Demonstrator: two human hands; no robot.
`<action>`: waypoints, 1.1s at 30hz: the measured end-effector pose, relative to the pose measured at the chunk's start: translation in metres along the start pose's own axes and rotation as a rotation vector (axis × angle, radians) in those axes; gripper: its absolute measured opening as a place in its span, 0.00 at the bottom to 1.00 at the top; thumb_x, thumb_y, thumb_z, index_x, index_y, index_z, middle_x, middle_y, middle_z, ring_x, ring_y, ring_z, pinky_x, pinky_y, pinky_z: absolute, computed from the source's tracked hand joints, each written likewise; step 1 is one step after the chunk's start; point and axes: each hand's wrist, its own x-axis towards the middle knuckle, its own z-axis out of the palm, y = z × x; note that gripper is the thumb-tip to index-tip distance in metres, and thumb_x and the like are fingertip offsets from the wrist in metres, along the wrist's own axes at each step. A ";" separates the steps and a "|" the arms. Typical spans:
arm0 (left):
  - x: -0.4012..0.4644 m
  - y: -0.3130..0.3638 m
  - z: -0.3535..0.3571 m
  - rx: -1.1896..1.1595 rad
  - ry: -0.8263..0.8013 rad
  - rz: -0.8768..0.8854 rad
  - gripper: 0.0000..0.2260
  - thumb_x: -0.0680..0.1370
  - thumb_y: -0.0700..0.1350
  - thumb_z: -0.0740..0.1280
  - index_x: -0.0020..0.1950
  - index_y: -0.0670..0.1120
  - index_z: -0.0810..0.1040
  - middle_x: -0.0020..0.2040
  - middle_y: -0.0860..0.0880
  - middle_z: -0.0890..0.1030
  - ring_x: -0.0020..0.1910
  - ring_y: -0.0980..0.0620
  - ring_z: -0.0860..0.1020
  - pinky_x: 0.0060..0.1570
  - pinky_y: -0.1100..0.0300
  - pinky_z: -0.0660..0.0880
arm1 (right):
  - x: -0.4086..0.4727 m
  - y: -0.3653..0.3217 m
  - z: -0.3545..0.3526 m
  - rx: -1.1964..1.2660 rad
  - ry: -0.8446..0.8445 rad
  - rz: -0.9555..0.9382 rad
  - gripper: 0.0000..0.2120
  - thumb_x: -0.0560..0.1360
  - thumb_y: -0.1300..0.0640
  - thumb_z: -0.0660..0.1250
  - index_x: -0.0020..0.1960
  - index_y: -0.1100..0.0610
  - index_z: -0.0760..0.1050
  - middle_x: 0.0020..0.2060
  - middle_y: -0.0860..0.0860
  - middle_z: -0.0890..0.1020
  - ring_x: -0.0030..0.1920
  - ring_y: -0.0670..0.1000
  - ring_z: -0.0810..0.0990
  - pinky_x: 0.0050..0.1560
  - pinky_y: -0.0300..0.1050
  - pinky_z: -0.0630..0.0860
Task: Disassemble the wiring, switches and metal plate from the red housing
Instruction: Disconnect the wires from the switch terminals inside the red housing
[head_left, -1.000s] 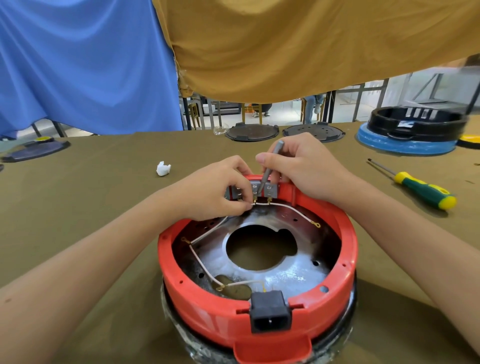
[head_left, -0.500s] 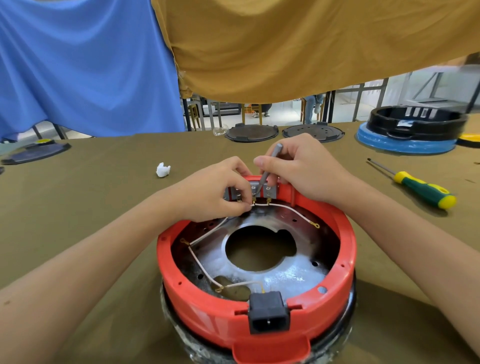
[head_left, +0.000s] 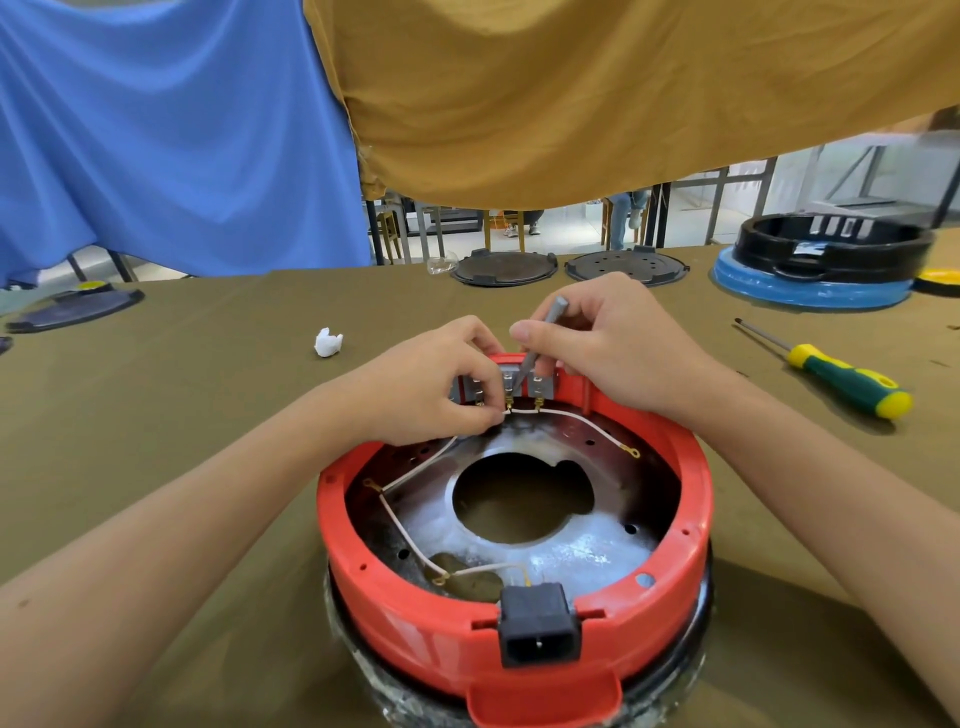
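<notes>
Red housing (head_left: 519, 644): it is sitting upside down on the olive table cloth (head_left: 208, 415), directly in front of me, and it is serving as my reference for every place below
Left hand (head_left: 431, 384): I am curling my fingers over the far rim of the housing and pinching the white wire (head_left: 576, 418) at the point where it is meeting the switch terminals
Right hand (head_left: 613, 343): I am gripping a thin grey tool (head_left: 540, 338) between thumb and fingers, holding it tilted, its tip pointing down at the terminals on the far wall of the housing
Switches (head_left: 506, 387): a grey block carrying brass terminals is sitting against the inner far wall of the housing, partly hidden under my fingers
Wiring: the white wire is running from the terminals along the right inner side to a ring lug; further white leads are lying along the left inner side, reaching toward the near wall
Metal plate (head_left: 571, 556): it is lying inside the housing, shiny, with a large opening at its centre
Black socket (head_left: 540, 629): it is sitting in the near wall of the housing, facing me
Screwdriver (head_left: 841, 379): green and yellow handle, lying on the cloth to the right of the housing, well apart from it
White scrap (head_left: 328, 343): lying on the cloth beyond the housing to the left
</notes>
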 end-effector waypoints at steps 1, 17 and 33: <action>0.000 0.000 0.000 -0.001 -0.001 -0.003 0.02 0.75 0.48 0.73 0.42 0.53 0.84 0.58 0.56 0.70 0.57 0.58 0.73 0.62 0.56 0.70 | -0.001 -0.001 -0.001 -0.019 -0.014 -0.021 0.12 0.78 0.52 0.70 0.38 0.55 0.83 0.30 0.48 0.84 0.30 0.50 0.81 0.38 0.50 0.78; 0.000 -0.001 0.000 0.004 -0.003 0.006 0.02 0.76 0.48 0.72 0.43 0.53 0.84 0.59 0.55 0.71 0.56 0.60 0.72 0.59 0.62 0.68 | 0.010 0.004 0.000 0.121 -0.007 0.129 0.13 0.79 0.56 0.69 0.39 0.63 0.82 0.25 0.50 0.81 0.24 0.40 0.72 0.29 0.29 0.67; 0.000 0.001 0.000 0.025 0.021 -0.003 0.01 0.75 0.48 0.73 0.44 0.53 0.84 0.57 0.57 0.71 0.54 0.60 0.73 0.60 0.59 0.69 | -0.002 -0.001 0.000 -0.087 -0.028 -0.037 0.12 0.78 0.50 0.70 0.36 0.51 0.82 0.29 0.46 0.84 0.32 0.44 0.81 0.40 0.42 0.76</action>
